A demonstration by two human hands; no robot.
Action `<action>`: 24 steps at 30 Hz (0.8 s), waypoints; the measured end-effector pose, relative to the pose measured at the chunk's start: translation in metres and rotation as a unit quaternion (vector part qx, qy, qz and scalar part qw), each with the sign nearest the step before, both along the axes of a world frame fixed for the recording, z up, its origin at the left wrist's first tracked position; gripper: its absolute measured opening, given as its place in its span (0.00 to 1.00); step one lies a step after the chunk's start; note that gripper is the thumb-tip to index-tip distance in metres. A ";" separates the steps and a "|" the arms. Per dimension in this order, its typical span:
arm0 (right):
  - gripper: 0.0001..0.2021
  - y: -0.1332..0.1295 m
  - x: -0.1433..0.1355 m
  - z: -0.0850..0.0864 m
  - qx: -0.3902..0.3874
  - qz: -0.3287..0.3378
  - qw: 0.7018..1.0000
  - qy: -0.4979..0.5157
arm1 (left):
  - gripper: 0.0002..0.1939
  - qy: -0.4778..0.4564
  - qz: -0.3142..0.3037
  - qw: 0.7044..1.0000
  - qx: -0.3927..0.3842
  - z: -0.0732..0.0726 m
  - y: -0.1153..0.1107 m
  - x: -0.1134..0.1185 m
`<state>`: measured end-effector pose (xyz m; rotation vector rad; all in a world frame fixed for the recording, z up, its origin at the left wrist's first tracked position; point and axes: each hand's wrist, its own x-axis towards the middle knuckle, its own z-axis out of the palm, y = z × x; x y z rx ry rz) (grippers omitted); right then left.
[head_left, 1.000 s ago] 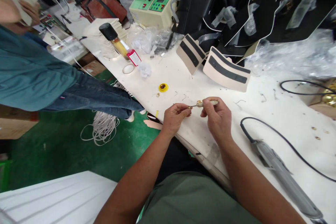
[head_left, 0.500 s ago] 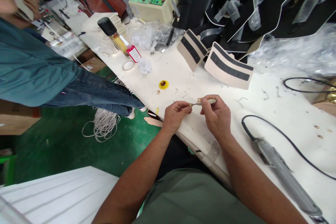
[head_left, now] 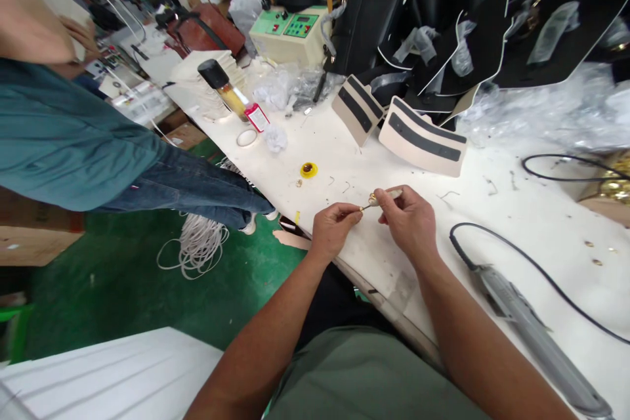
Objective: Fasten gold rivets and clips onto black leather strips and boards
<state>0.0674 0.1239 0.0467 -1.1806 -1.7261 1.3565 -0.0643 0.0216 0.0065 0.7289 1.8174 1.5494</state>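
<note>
In front of me, my left hand (head_left: 335, 226) pinches a tiny gold metal fitting (head_left: 361, 209) between thumb and fingertips. My right hand (head_left: 409, 218) is closed around the pale handle of a small screwdriver (head_left: 395, 193), whose thin shaft points left at the fitting. The tip appears to touch it, though the exact contact is too small to make out. Another gold piece (head_left: 373, 199) shows by my right fingertips. Beyond my left hand, a small yellow dish (head_left: 309, 170) with dark contents rests on the white table (head_left: 325, 194), beside a loose gold piece (head_left: 298, 182).
A grey corded power tool (head_left: 531, 328) lies on the right. Two beige panels with black strips (head_left: 423, 144) stand near black bags (head_left: 369, 20). A red-labelled bottle (head_left: 256, 117) and a tape roll (head_left: 247, 138) are at left. A person in a teal shirt (head_left: 73, 131) stands there.
The view has tilted up a little. Both hands stay close together; the screwdriver shaft now slants more downward to the left, with slightly more of it showing between the hands.
</note>
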 end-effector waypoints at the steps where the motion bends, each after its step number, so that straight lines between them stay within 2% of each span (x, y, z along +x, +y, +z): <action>1: 0.17 -0.001 0.000 0.000 0.016 0.011 1.000 0.005 | 0.09 0.008 0.006 1.000 -0.002 0.002 -0.001 0.000; 3: 0.15 -0.005 -0.001 0.001 0.025 0.043 0.998 0.038 | 0.07 0.043 0.015 0.999 -0.003 0.007 -0.005 -0.003; 5: 0.14 -0.007 -0.001 0.001 -0.002 0.049 0.994 0.094 | 0.05 0.121 0.022 0.992 -0.004 0.012 -0.012 -0.012; 8: 0.14 -0.006 -0.001 -0.003 -0.066 -0.012 0.982 0.177 | 0.03 0.277 0.038 0.960 -0.024 0.016 -0.027 -0.038; 12: 0.13 0.002 -0.003 -0.013 -0.118 -0.091 0.957 0.250 | 0.03 0.419 0.066 0.902 -0.081 0.009 -0.043 -0.084; 15: 0.13 0.006 -0.004 -0.017 -0.144 -0.103 0.945 0.276 | 0.03 0.456 0.075 0.881 -0.100 0.001 -0.047 -0.113; 17: 0.13 0.007 -0.004 -0.017 -0.156 -0.103 0.940 0.285 | 0.04 0.472 0.075 0.871 -0.114 -0.001 -0.046 -0.124; 20: 0.13 0.008 -0.004 -0.016 -0.168 -0.105 0.935 0.295 | 0.05 0.491 0.069 0.859 -0.125 0.000 -0.042 -0.122; 22: 0.13 0.011 -0.004 -0.017 -0.178 -0.111 0.930 0.302 | 0.10 0.514 0.052 0.849 -0.108 0.005 -0.037 -0.107; 24: 0.14 0.013 -0.003 -0.017 -0.191 -0.120 0.924 0.310 | 0.13 0.533 0.002 0.843 -0.070 0.010 -0.028 -0.083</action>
